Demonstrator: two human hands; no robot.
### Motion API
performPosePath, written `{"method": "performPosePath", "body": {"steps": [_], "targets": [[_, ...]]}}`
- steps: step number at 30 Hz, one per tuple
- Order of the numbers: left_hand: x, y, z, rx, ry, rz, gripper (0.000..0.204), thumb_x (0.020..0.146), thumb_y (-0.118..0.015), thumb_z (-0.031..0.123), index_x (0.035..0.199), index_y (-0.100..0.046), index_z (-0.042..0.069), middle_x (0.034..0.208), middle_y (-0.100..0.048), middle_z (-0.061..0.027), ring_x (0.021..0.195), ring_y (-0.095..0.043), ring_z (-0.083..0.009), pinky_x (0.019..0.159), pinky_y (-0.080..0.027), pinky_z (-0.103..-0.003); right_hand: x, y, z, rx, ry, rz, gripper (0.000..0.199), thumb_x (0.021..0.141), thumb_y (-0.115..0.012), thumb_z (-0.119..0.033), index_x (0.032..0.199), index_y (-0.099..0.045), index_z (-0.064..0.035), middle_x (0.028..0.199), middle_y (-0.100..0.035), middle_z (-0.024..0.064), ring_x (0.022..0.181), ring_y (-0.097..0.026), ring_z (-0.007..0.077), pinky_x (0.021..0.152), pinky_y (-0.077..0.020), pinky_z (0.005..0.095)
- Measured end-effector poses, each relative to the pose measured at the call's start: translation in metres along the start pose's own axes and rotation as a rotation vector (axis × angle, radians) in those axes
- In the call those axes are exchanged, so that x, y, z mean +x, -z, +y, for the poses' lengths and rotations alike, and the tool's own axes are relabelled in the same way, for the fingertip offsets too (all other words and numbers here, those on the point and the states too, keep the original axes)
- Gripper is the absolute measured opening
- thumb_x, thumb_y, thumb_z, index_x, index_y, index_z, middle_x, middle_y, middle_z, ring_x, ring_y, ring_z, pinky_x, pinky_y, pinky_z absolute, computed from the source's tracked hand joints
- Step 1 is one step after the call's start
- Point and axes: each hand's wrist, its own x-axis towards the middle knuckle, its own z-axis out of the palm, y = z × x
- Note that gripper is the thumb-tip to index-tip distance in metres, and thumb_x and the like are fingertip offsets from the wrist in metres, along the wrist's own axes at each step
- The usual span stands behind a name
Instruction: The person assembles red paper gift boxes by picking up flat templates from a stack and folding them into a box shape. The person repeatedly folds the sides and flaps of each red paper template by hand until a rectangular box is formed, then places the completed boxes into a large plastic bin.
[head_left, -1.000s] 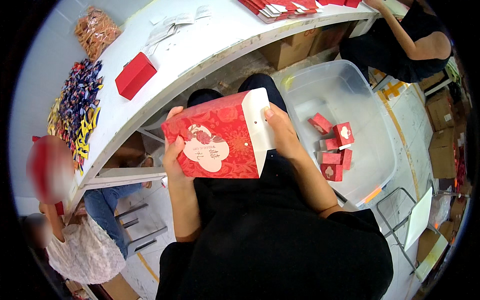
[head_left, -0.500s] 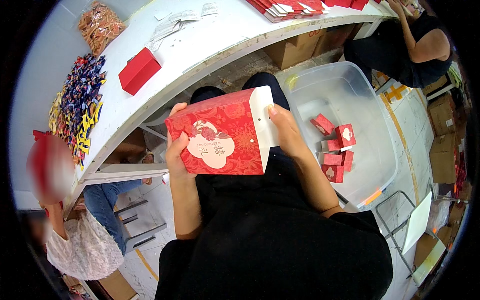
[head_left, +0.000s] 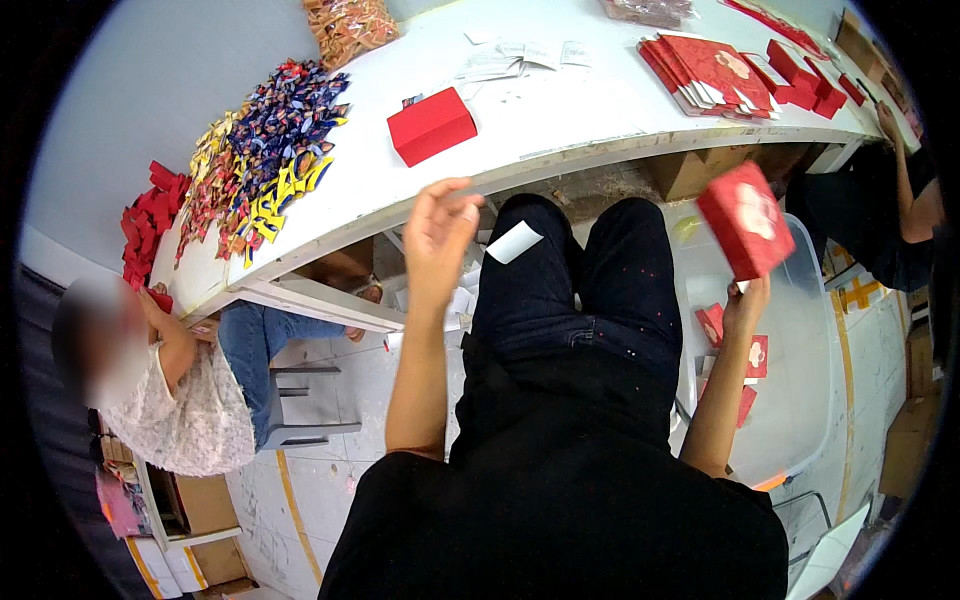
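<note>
A packing workshop, hand assembly by the look of it: a long white bench carries stacks of flat red cartons, a made-up red box and heaps of coloured foil wrappers. Brown cardboard cartons sit underneath, a clear plastic tub holds finished boxes, and other workers sit alongside.

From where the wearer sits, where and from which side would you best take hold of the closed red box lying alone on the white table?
Grip the red box across its two long side walls, coming down from above. It lies flat on the white table with bare surface all round, so fingers probably fit on both sides. The empty left hand is nearest; the right hand holds a red carton.
</note>
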Motion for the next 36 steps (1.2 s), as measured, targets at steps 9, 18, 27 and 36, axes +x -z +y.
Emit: {"method": "performPosePath", "body": {"steps": [9,18,27,36], "targets": [[0.029,0.045,0.018,0.198,-0.204,0.180,0.024,0.083,-0.055,0.002,0.107,-0.053,0.000,0.103,-0.057,-0.0089,0.092,-0.057,-0.0151,0.078,-0.045,-0.025,0.036,0.097,0.055,-0.057,0.172,0.827,0.022,0.091,-0.044,-0.022,0.096,-0.048,-0.0020,0.073,-0.053,0.0089,0.049,-0.046,0.0155,0.041,-0.0361,0.0278],[0.007,0.060,-0.009,0.201,-0.060,0.218,0.026,0.087,-0.052,0.008,0.112,-0.049,0.003,0.115,-0.051,-0.0078,0.096,-0.056,-0.0164,0.080,-0.045,-0.026,0.043,0.118,0.070,-0.171,0.371,1.009,0.024,0.091,-0.046,-0.025,0.096,-0.044,-0.0011,0.075,-0.051,0.0097,0.056,-0.051,0.0197,0.041,-0.0388,0.0319],[0.001,0.054,-0.006,0.167,-0.003,0.196,0.025,0.088,-0.051,0.007,0.112,-0.050,0.003,0.114,-0.051,-0.0079,0.092,-0.056,-0.0135,0.078,-0.045,-0.024,0.036,0.069,0.088,0.195,-0.628,0.652,0.028,0.084,-0.047,-0.022,0.109,-0.043,-0.0106,0.098,-0.051,0.0075,0.068,-0.057,0.0203,0.049,-0.0435,0.0284],[-0.016,0.052,0.000,0.124,0.017,0.247,0.022,0.088,-0.050,0.005,0.110,-0.050,0.002,0.109,-0.052,-0.0079,0.088,-0.057,-0.0130,0.075,-0.045,-0.022,0.113,-0.168,-0.076,-0.906,0.996,0.071,0.057,0.063,-0.075,-0.042,0.094,-0.053,0.0006,0.088,-0.058,0.0191,0.085,-0.054,0.0345,0.076,-0.0421,0.0421]]}}
